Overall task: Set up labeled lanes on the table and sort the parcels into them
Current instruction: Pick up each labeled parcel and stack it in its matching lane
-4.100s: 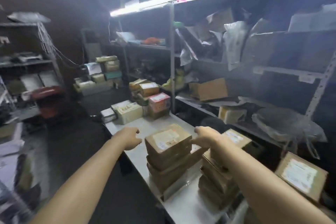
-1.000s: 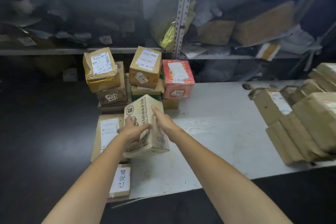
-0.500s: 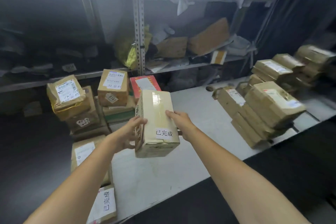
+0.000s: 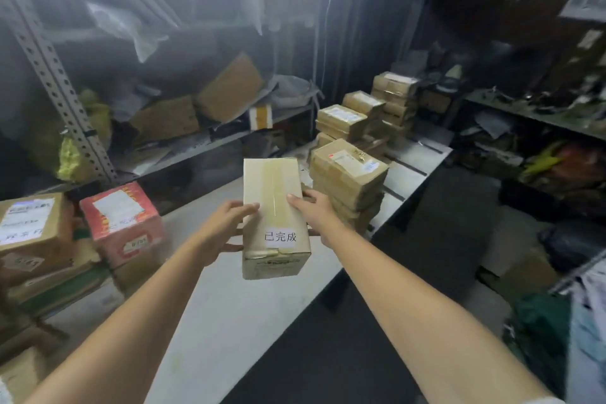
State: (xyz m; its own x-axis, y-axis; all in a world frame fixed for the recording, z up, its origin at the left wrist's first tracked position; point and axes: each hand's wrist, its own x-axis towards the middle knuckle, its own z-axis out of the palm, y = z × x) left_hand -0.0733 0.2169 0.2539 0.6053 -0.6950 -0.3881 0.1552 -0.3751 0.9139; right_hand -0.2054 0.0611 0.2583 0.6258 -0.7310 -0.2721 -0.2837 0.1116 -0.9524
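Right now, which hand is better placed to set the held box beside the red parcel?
Probably left: the left hand holds the box on the side facing the red parcel.

Pale cardboard box point(image 4: 274, 207) with glossy tape and a white paper label point(image 4: 280, 237); smooth matt counter point(image 4: 210, 315); perforated metal shelf post point(image 4: 55, 82).

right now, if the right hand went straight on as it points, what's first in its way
The labelled box that the right hand grips, right against it. Past that, probably the shelf; depth is unclear.
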